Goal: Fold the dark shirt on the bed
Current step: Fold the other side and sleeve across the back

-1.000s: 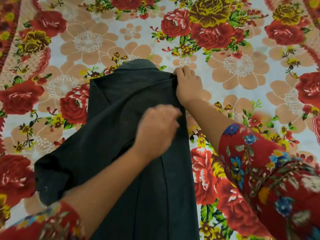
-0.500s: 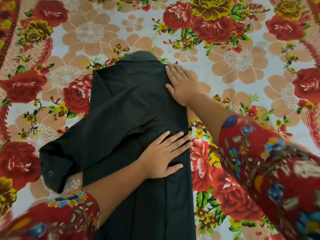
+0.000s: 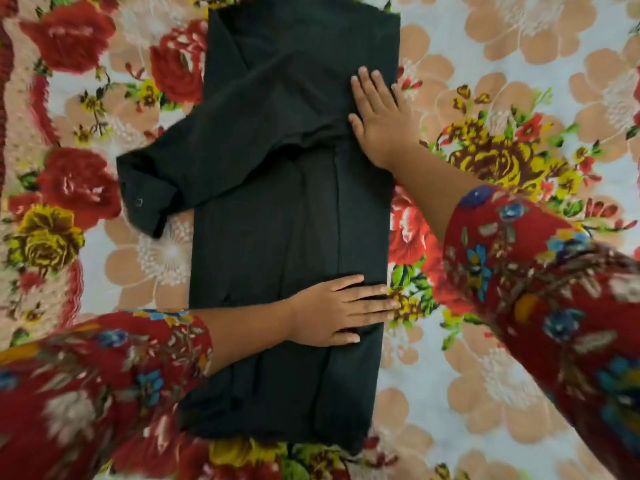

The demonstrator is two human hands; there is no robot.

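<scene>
Dark fabric of the shirt (image 3: 277, 237) lies flat on the bed (image 3: 519, 64) as a long narrow panel, its right side folded inward to a straight edge. One sleeve (image 3: 194, 168) crosses the body diagonally from beneath the right hand (image 3: 379, 116) to a cuff (image 3: 145, 199) overhanging the panel's left edge, well to the left of both hands; a small button shows on the cuff. The right hand rests palm-down on the upper right part of the shirt, fingers extended and together, grasping nothing. The left hand (image 3: 337, 313) lies flat across the lower part, fingers straight, fingertips just reaching the folded right edge, likewise grasping nothing. Red floral sleeves (image 3: 536, 271) cover both forearms. Beneath and around both hands, the bed carries a floral-printed cover.
</scene>
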